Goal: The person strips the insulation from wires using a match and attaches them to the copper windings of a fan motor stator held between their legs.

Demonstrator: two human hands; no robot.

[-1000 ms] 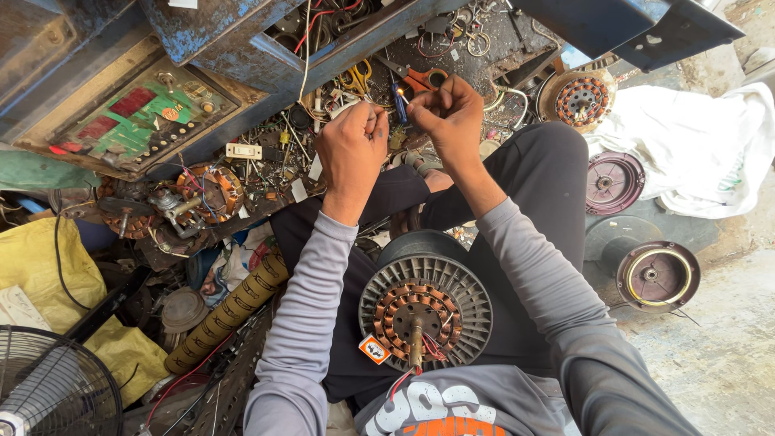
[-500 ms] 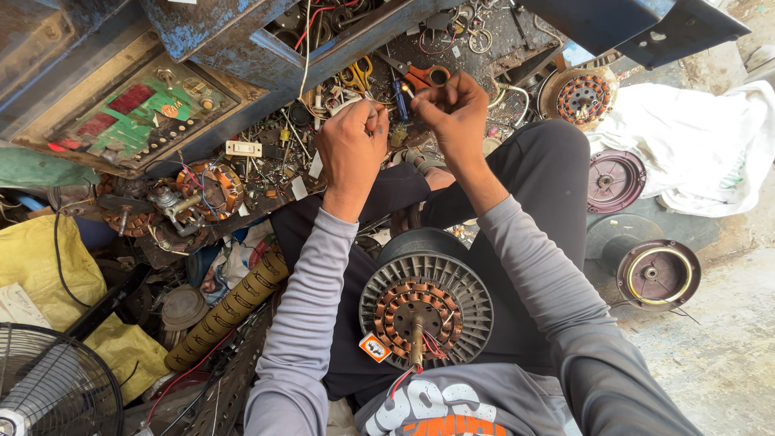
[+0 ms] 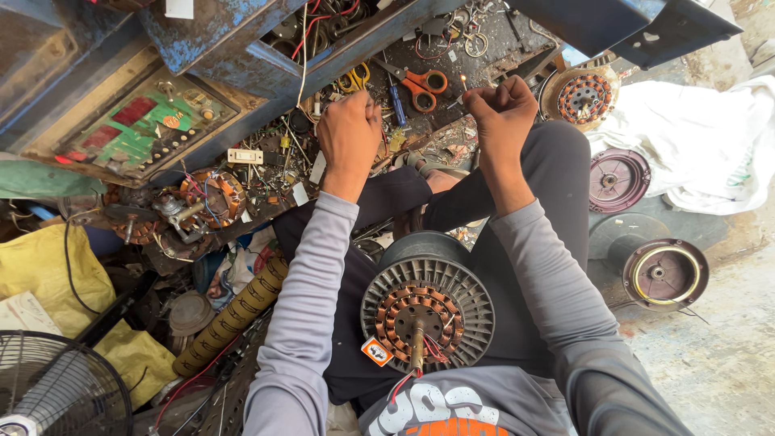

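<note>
Both hands barely shifted since earlier: left hand (image 3: pixel 349 129) & right hand (image 3: pixel 502 109) clenched, fingers apparently pinching thin wire (image 3: pixel 462 89) between them; motor stator (image 3: pixel 426 312) lies below, on lap.

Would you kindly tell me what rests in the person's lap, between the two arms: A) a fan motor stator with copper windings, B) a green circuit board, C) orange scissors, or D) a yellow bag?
A: the stator, with copper coils and a central shaft, sits on the lap between the sleeves.
</note>
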